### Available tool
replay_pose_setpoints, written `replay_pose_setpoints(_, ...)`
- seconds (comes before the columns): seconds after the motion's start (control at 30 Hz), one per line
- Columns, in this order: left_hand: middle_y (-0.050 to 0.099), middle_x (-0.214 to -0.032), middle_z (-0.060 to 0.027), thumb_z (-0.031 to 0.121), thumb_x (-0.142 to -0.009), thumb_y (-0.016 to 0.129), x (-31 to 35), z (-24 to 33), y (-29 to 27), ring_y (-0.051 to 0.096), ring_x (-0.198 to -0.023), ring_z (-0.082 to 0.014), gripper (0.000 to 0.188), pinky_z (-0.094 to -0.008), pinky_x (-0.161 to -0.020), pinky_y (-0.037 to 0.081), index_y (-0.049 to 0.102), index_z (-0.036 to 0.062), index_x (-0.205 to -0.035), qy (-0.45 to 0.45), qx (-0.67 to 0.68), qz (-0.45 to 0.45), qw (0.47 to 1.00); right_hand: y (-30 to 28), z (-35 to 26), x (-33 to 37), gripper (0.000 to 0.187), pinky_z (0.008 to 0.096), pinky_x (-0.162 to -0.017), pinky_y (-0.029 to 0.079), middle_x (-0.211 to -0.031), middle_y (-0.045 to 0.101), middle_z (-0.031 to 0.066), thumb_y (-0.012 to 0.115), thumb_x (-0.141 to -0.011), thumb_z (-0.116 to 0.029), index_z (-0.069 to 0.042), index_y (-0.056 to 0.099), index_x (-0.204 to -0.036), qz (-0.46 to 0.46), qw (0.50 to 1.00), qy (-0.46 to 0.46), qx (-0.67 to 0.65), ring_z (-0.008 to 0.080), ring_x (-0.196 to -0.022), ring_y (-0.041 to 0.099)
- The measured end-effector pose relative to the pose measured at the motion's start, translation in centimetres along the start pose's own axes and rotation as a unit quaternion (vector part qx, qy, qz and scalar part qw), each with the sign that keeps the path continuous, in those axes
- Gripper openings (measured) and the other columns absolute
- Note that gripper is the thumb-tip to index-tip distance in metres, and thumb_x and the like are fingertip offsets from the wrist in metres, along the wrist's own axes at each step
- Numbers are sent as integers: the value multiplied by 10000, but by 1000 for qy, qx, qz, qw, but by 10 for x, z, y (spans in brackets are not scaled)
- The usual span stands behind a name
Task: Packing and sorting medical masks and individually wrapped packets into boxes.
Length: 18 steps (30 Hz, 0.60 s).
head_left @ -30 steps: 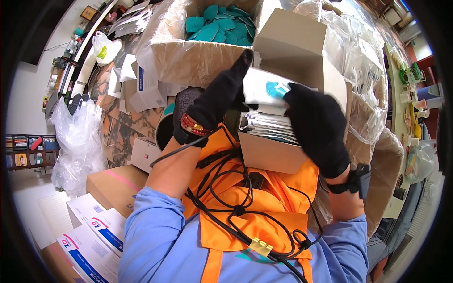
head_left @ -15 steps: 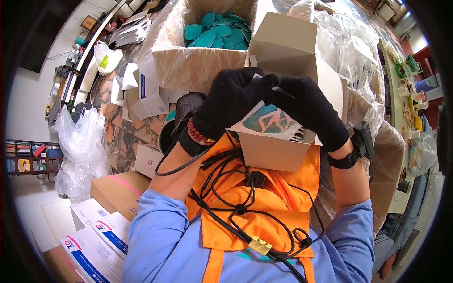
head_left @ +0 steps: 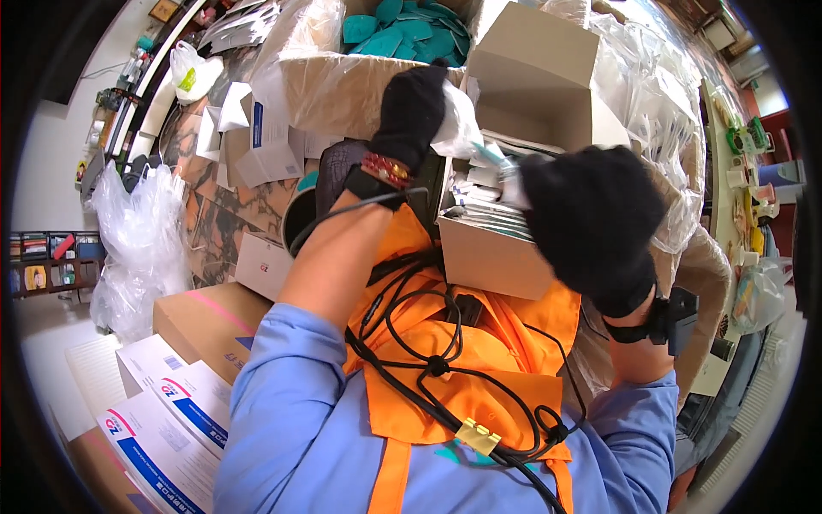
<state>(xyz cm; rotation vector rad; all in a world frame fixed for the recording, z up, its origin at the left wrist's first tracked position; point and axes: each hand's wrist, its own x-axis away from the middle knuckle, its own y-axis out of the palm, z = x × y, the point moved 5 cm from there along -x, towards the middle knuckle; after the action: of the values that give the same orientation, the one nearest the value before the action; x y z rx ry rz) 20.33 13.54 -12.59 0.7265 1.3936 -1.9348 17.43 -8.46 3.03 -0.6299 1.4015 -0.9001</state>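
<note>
Both my hands wear black gloves. My left hand [head_left: 413, 111] is raised left of an open cardboard box [head_left: 492, 264], its fingers closed on a white plastic pouch [head_left: 460, 122] that hangs over the box's left side. My right hand [head_left: 591, 224] is curled at the box's right side, blurred by motion. Next to its fingers is a smeared white and teal piece [head_left: 511, 178]; whether the fingers grip it I cannot tell. Flat white packets [head_left: 484, 212] stand in a row inside the box, whose lid [head_left: 535, 43] is folded up at the back.
A plastic-lined carton [head_left: 330, 94] of teal flat pieces [head_left: 402, 32] stands ahead. Clear plastic bags [head_left: 651, 103] lie at right. White printed boxes [head_left: 167, 450] and a brown carton [head_left: 210, 330] are at lower left. Black cables [head_left: 437, 364] hang across my orange apron [head_left: 497, 403].
My hands were together over the box at a patterned pouch; they are now apart. The left has moved up and left with a white pouch, the right has moved right and nearer.
</note>
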Motion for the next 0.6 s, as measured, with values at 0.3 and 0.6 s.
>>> replay_pose_setpoints(0.3, 651, -819, -84, 452, -933, 548, -8, -14, -33, 655, -684, -143, 421, -277, -548, 523, 596, 44, -1026, -410, 350, 15, 842, 27, 87, -4, 248, 337, -716, 507, -919, 651, 36, 681, -789, -145, -154, 621, -1029, 131, 983, 27, 123, 227, -822, 632)
replay_pose_setpoints(0.6, 644, -957, -46, 170, -911, 615, -17, 5, -66, 621, -846, -129, 228, -270, -756, 503, 586, 49, -1101, -271, 278, 74, 918, 135, 104, 9, 177, 360, -681, 505, -836, 626, 83, 573, -817, -95, -109, 620, -987, -64, 996, 40, 54, 249, -771, 635)
